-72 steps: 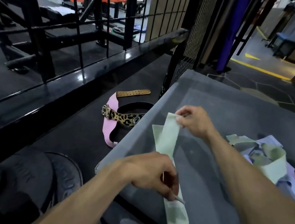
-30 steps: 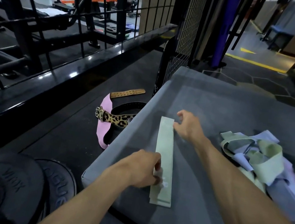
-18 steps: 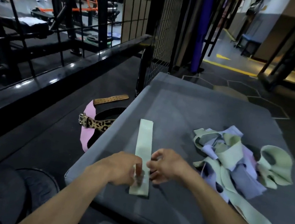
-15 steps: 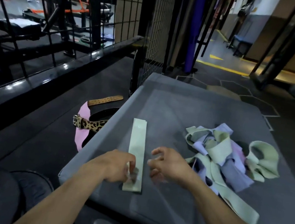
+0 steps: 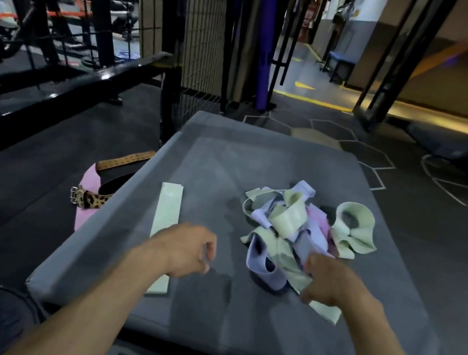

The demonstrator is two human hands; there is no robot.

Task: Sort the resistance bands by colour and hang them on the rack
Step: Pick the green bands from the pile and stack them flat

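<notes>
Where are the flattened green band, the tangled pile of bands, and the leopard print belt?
flattened green band [image 5: 168, 209], head view, on its upper half.
tangled pile of bands [image 5: 289, 220], head view, on a green loop near the middle.
leopard print belt [image 5: 92, 200], head view, on the spotted strap.

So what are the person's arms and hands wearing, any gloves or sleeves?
Nothing visible: the left hand and right hand are bare, without gloves, rings or a watch. Both forearms are bare right down to the frame edge, so no sleeves show.
</notes>
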